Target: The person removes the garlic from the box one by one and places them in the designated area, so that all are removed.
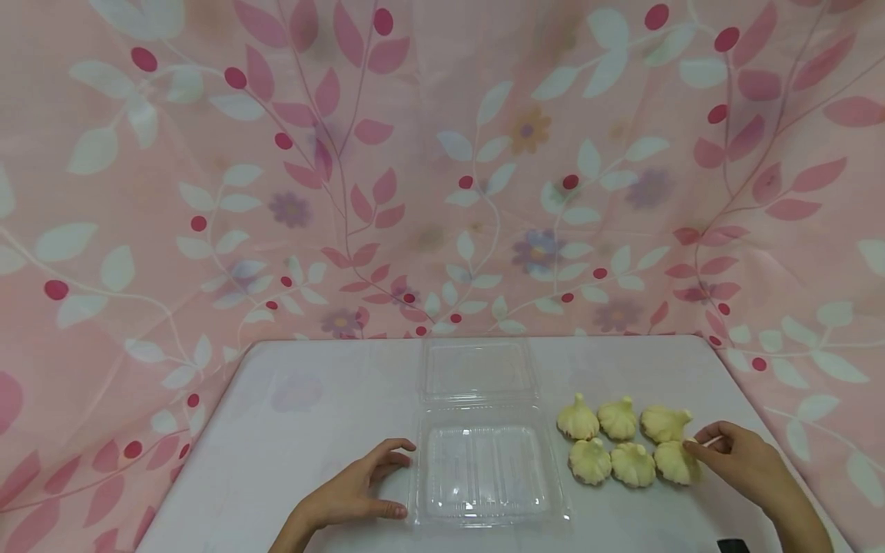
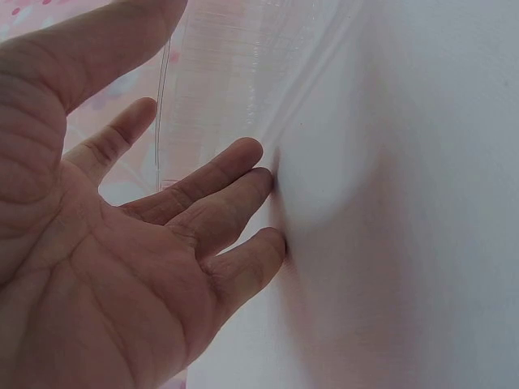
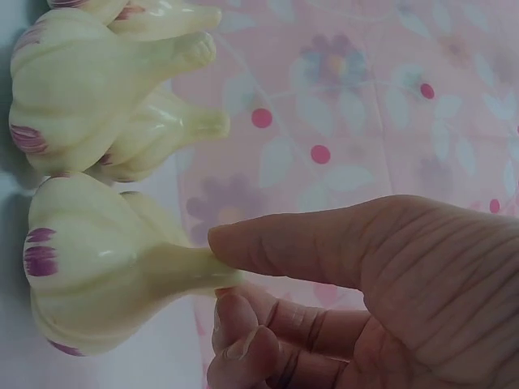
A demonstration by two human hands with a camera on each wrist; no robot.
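Note:
At the right of the head view, several pale yellow garlic bulbs with purple marks stand in two rows on the table. My right hand (image 1: 743, 465) pinches the stem of the front-row garlic bulb (image 1: 674, 464) farthest right. The right wrist view shows thumb and fingertips on that stem, with the bulb (image 3: 101, 267) resting low beside its neighbours. A clear plastic clamshell box (image 1: 487, 468) lies with its lid (image 1: 477, 369) folded back, nothing inside. Left of it, my left hand (image 1: 356, 488) has its fingers loosely spread, holding nothing; some fingertips (image 2: 272, 243) touch the white table.
Behind the front bulbs sits a back row, among them a garlic bulb (image 1: 618, 418). A dark object (image 1: 733, 546) pokes in at the bottom edge, its kind unclear. Pink floral cloth (image 1: 442, 153) hangs behind and beside the white table (image 1: 276, 430).

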